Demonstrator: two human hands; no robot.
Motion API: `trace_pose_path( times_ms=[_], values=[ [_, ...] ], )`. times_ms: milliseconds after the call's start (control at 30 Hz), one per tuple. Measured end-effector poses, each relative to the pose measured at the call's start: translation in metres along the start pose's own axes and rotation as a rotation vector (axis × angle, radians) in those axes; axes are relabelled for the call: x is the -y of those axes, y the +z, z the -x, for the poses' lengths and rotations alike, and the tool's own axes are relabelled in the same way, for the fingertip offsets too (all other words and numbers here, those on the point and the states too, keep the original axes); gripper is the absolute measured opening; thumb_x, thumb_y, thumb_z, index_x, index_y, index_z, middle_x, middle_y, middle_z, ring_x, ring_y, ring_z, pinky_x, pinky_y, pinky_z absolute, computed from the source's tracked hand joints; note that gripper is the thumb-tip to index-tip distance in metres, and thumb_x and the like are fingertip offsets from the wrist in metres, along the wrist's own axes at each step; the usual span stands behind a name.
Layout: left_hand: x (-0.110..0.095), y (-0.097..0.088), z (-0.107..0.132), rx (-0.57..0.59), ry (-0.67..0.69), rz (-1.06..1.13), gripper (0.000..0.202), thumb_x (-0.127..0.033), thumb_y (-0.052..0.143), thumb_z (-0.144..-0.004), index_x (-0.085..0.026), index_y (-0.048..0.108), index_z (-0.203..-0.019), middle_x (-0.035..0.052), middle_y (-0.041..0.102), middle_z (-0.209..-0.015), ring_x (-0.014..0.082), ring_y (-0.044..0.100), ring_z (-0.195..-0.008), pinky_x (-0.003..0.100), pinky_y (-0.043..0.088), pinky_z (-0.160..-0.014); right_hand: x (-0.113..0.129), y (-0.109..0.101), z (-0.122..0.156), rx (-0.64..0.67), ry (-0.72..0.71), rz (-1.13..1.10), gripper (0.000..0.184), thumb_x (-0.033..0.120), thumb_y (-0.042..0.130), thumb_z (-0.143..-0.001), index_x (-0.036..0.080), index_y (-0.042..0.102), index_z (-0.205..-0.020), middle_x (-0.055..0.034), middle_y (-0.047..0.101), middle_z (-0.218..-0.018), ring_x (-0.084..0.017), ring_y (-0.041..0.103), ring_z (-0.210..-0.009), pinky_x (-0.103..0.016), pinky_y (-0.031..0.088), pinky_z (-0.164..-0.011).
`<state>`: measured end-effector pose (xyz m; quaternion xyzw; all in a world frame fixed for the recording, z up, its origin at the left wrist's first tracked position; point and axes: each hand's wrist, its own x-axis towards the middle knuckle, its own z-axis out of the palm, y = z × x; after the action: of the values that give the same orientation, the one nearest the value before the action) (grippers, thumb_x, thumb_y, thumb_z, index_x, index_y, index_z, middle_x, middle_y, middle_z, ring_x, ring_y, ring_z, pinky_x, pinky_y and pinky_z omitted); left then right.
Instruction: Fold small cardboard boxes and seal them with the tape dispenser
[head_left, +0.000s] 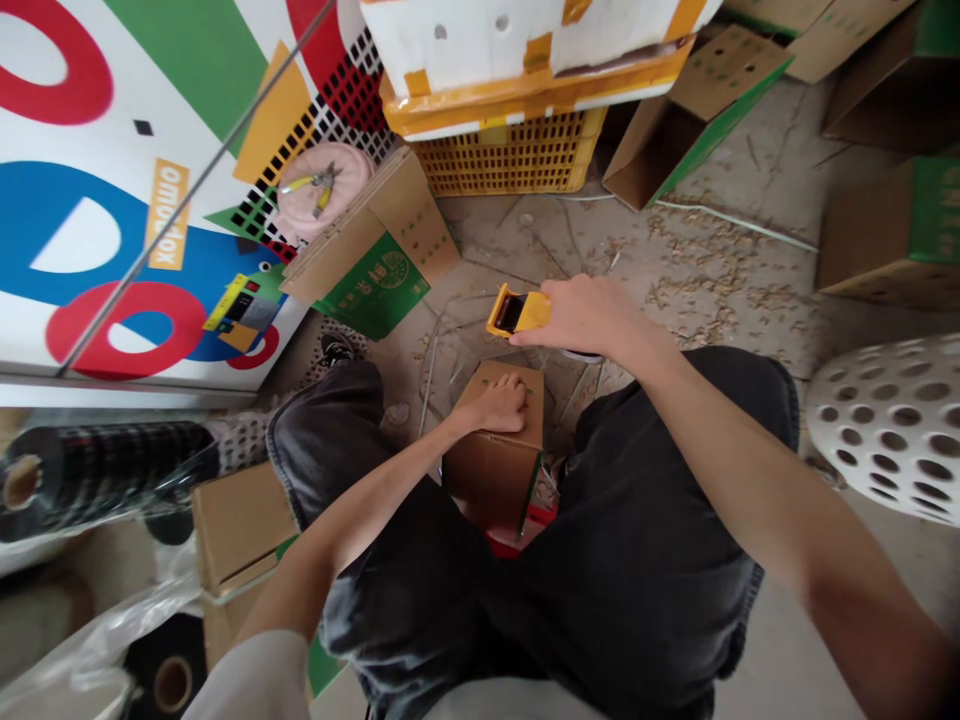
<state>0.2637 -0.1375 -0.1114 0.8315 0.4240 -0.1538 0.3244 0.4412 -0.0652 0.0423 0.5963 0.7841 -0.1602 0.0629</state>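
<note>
"What's the floor like?"
"Cracked concrete [735, 180] strewn with wood shavings [697, 290], with loose cartons [892, 230] about and a yellow plastic crate [510, 160] under a white foam box [525, 40]."
"And the hands?"
"The right hand [585, 315] is clenched around a yellow tape dispenser [517, 311], held above the floor. The left hand [499, 405] rests half-open on a cardboard box [495, 455] standing upright between the knees [322, 440]."
"Any readable writing?"
"No. The dark print [510, 385] on the box, the green carton panel [371, 290] and the yellow tag [166, 215] can't be made out."
</note>
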Motion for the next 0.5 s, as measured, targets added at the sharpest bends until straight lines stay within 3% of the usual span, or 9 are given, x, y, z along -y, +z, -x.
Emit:
trace_pose_path(
  times_ms=[200,333,400,500],
  values=[
    [-0.004,0.000,0.003,-0.079,-0.014,0.053,0.033,-0.015,0.062,-0.080,-0.018,0.054,-0.111,0.0173,0.056,-0.134,0.0296,0.056,-0.128,0.044,0.048,-0.114,0.000,-0.002,0.001,0.022,0.012,-0.001,0.089,0.087,0.064,-0.079,0.012,0.076,-0.126,-0.0217,0.078,-0.112,-0.040,0.072,-0.102,-0.043,0.050,-0.082],
    [-0.010,-0.003,0.014,-0.137,-0.145,-0.021,0.037,-0.026,0.061,-0.088,-0.016,0.057,-0.124,0.0200,0.056,-0.141,0.0369,0.056,-0.133,0.053,0.050,-0.111,-0.003,-0.001,0.000,0.011,0.008,-0.001,0.092,0.089,0.063,-0.078,0.012,0.076,-0.127,-0.0215,0.078,-0.112,-0.040,0.072,-0.102,-0.043,0.050,-0.082],
    [-0.006,-0.005,0.021,-0.128,-0.203,-0.038,0.044,-0.036,0.060,-0.093,-0.014,0.058,-0.132,0.0220,0.055,-0.146,0.0414,0.054,-0.138,0.056,0.048,-0.113,-0.003,-0.001,0.000,0.015,0.014,-0.002,0.090,0.088,0.064,-0.078,0.012,0.076,-0.125,-0.0215,0.078,-0.112,-0.040,0.072,-0.102,-0.042,0.050,-0.081],
    [0.015,-0.010,0.031,-0.050,-0.161,0.017,0.053,-0.042,0.060,-0.096,-0.014,0.059,-0.141,0.0213,0.057,-0.149,0.0381,0.055,-0.143,0.049,0.044,-0.120,-0.003,-0.001,0.000,0.018,0.018,-0.002,0.088,0.087,0.064,-0.079,0.013,0.076,-0.125,-0.0217,0.078,-0.113,-0.039,0.072,-0.102,-0.042,0.050,-0.081]
  ],
)
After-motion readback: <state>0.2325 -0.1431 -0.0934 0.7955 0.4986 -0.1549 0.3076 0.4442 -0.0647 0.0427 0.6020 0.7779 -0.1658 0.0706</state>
